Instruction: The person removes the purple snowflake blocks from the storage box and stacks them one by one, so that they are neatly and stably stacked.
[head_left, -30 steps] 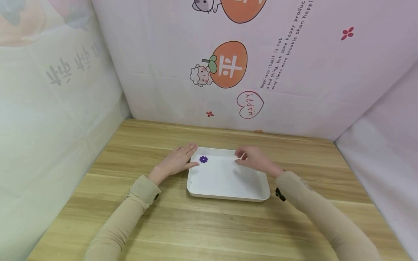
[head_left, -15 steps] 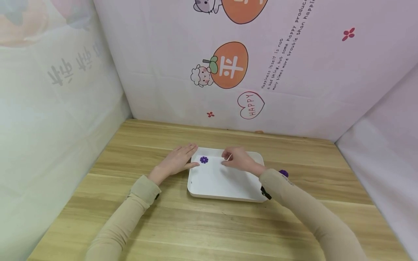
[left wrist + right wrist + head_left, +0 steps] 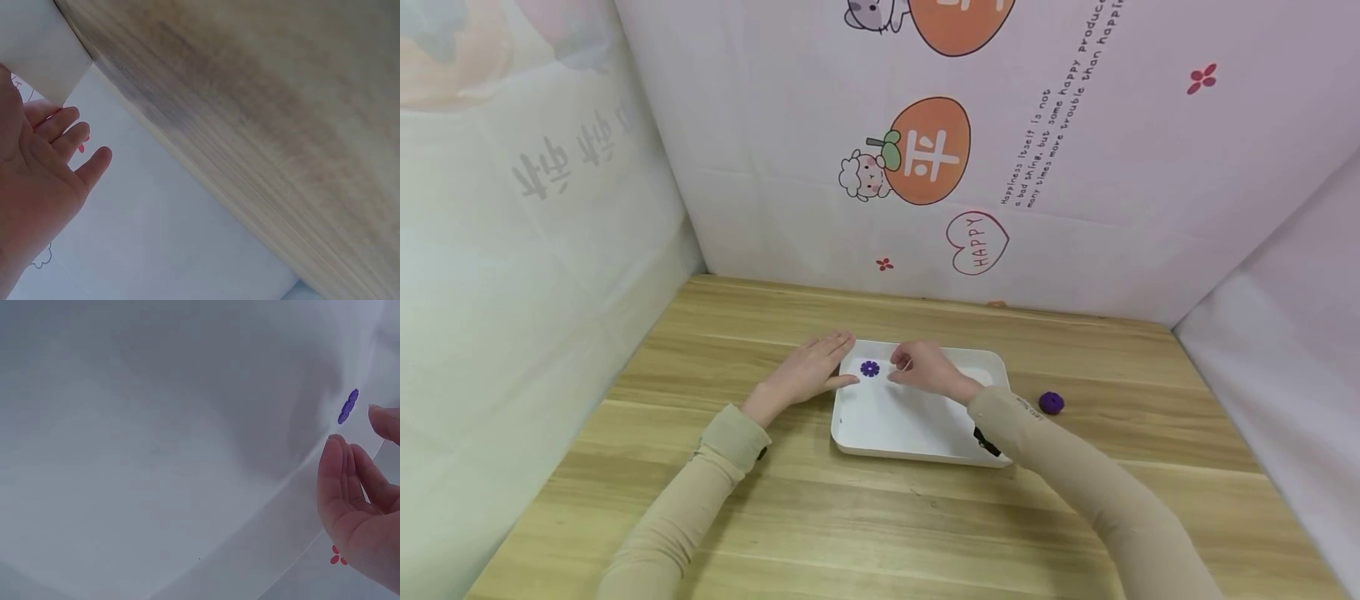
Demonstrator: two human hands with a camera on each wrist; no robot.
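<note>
A small purple snowflake building disc (image 3: 869,368) lies in the far left part of a shallow white tray (image 3: 925,446). My left hand (image 3: 807,369) rests at the tray's left rim, fingers extended toward the far corner and thumb reaching over the edge. In the left wrist view its fingertips meet the tray's outer wall (image 3: 47,56). Over the tray, just right of the disc, is my right hand (image 3: 925,369), its fingers bent and the thumb apart from them. The right wrist view shows a gap between thumb and fingers, with the disc (image 3: 348,406) just beyond the fingertips.
A round purple piece (image 3: 1051,403) lies on the wooden table (image 3: 880,533) right of the tray. White printed cloth (image 3: 775,167) stands behind the table, and more cloth hangs at the left and right sides.
My right hand has moved left across the tray toward the disc. The round purple piece on the right has come into view from behind the right sleeve. My left hand stays put.
</note>
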